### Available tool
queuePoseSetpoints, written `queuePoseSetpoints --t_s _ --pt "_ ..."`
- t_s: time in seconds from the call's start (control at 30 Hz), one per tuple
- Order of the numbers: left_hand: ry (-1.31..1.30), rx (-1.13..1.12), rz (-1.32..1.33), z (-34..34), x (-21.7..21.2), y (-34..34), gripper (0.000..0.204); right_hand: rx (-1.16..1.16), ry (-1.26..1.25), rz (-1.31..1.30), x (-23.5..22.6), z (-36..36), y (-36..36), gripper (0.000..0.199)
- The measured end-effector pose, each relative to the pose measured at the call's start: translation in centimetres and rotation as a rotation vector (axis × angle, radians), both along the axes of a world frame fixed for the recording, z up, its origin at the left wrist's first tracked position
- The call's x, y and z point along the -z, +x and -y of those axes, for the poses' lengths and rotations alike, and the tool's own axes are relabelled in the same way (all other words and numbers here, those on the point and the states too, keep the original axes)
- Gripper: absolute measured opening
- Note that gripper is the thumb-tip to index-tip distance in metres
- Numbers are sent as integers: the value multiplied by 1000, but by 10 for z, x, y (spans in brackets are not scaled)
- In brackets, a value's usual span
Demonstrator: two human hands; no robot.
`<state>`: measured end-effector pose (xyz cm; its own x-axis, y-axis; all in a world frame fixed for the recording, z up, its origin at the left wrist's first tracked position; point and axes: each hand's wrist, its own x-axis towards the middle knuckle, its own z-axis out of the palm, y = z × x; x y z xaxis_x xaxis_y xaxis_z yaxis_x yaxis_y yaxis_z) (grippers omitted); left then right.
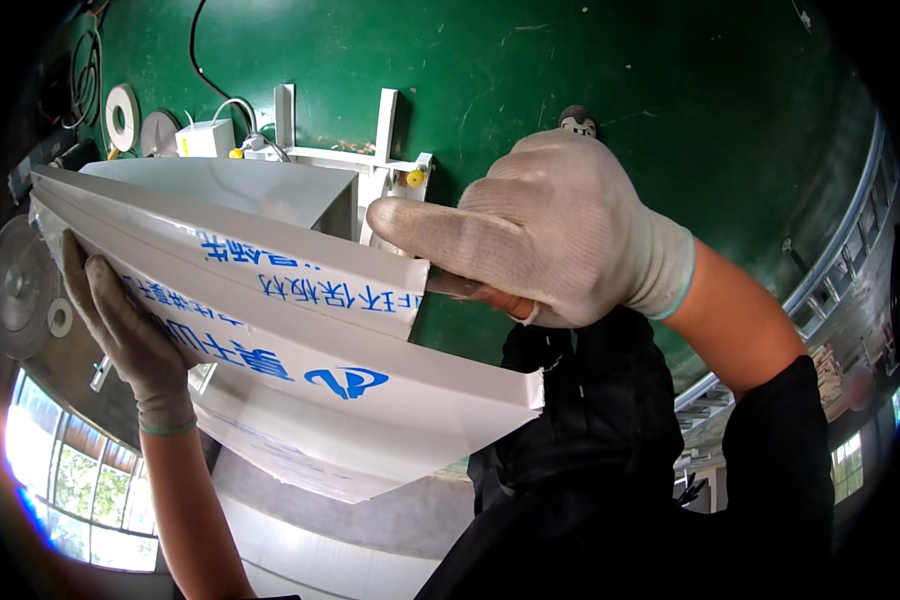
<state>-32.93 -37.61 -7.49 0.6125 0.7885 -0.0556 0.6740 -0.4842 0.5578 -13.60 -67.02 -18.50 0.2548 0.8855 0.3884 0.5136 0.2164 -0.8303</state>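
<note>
Both my hands wear grey knit gloves. My left hand [130,335] grips the left end of a long white panel [300,340] with blue printing and a film cover, held up in front of me. My right hand [540,230] is closed around a tool with an orange-brown handle [500,298], its thumb stretched out along the panel's upper right edge. The tool's tip sits at that edge, mostly hidden by the glove. Behind the panel a white box-shaped piece [260,190] shows.
A green surface [570,60] fills the background. On it are a white metal frame [370,160] with yellow caps, a small white box [205,137], tape rolls [122,116], a black cable [205,60] and grey discs [15,285]. Windows [70,480] at lower left.
</note>
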Motion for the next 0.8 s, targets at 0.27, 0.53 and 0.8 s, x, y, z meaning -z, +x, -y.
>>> queuePoseSetpoints --t_s 0.27,0.53,0.8 --pt "-57 -10 13 3 3 1 61 -38 -158 207 -13 -2 9 48" --pt "11 0 -38 5 -11 0 62 -221 -167 445 -34 -12 48 47" --pt "50 52 -33 0 -1 1 65 -599 -547 407 -106 -38 93 19"
